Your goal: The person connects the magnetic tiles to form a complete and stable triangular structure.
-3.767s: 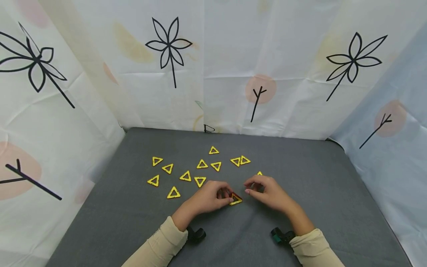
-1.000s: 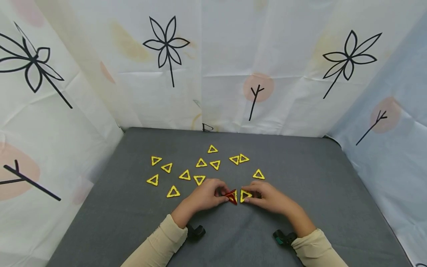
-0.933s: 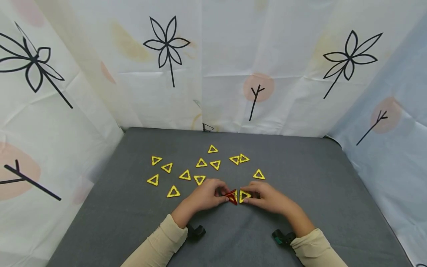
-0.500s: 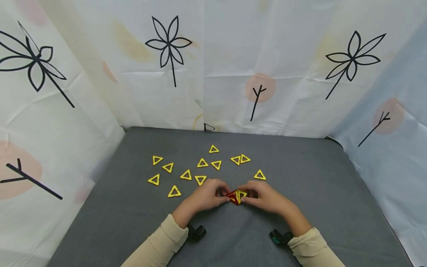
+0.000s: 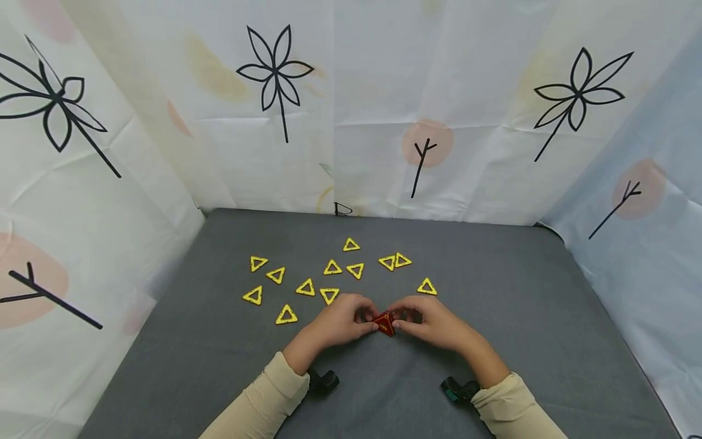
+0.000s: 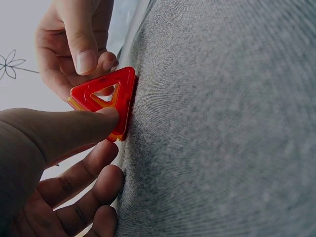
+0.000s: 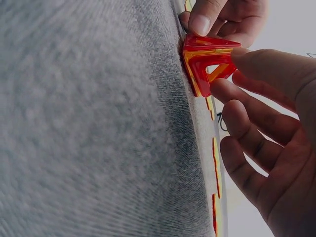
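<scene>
A small pyramid of joined triangle tiles (image 5: 385, 324), see-through red with yellow-orange, stands on the grey cloth between both hands. My left hand (image 5: 347, 321) pinches its left side; in the left wrist view the thumb (image 6: 98, 122) presses flat on one red triangular face, which has a triangular hole. From the other side my right hand (image 5: 436, 321) pinches the pyramid's edge with thumb and index finger. In the right wrist view the tiles (image 7: 198, 66) lean together, and the other right fingers (image 7: 237, 116) are loosely bent, off the tiles. The far faces are hidden.
Several loose yellow triangle tiles lie flat beyond the hands, such as a tile (image 5: 286, 314) on the left and a tile (image 5: 427, 286) behind the right hand. White printed curtains (image 5: 373, 164) border the grey table (image 5: 493, 292) at back and sides.
My right hand, bare of tiles at first, later held a yellow triangle tile apart from the red ones. It has moved left, and that tile now leans up against the others, its red side showing.
</scene>
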Demonstrator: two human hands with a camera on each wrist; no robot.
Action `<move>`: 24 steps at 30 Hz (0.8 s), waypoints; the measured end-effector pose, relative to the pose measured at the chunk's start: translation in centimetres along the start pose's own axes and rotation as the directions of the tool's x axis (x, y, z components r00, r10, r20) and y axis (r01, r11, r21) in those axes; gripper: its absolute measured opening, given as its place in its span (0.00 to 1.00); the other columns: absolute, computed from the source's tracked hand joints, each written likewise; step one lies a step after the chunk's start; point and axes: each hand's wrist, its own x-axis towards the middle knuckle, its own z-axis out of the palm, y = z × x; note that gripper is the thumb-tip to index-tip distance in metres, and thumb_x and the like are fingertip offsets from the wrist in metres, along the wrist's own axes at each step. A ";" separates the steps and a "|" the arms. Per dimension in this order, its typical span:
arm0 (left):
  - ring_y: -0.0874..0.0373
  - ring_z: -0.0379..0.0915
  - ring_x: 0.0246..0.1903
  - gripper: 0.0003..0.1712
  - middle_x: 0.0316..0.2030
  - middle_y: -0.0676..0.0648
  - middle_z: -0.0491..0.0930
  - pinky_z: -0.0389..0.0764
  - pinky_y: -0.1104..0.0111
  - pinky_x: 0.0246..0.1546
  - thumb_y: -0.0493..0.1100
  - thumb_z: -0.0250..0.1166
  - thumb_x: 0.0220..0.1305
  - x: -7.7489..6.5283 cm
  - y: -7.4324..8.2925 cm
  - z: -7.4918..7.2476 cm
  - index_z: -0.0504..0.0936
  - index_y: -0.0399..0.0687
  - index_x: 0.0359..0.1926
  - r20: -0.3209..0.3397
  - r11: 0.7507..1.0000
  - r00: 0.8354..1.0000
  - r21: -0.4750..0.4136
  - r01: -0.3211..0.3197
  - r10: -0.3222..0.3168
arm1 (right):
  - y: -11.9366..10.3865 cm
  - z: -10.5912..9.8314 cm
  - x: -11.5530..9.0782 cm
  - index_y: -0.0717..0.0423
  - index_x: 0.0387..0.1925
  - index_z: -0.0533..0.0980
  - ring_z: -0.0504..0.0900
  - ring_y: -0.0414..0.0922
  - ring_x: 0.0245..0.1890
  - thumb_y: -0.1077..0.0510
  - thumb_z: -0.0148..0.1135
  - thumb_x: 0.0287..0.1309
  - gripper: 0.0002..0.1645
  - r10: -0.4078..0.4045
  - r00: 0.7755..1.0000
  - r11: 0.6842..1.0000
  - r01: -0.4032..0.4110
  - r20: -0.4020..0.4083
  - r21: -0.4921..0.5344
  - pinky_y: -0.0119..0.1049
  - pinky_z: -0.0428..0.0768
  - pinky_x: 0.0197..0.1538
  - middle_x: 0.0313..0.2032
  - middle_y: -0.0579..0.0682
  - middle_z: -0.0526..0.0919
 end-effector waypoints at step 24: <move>0.68 0.76 0.28 0.02 0.32 0.57 0.84 0.78 0.72 0.32 0.42 0.75 0.69 0.0 0.0 -0.1 0.90 0.53 0.41 0.008 1.000 1.000 -0.013 0.010 -0.010 | 2.0 -2.6 -0.7 0.60 0.51 0.87 0.82 0.36 0.35 0.61 0.72 0.68 0.12 0.029 0.980 0.998 -0.039 -0.197 -0.042 0.35 0.82 0.40 0.44 0.52 0.89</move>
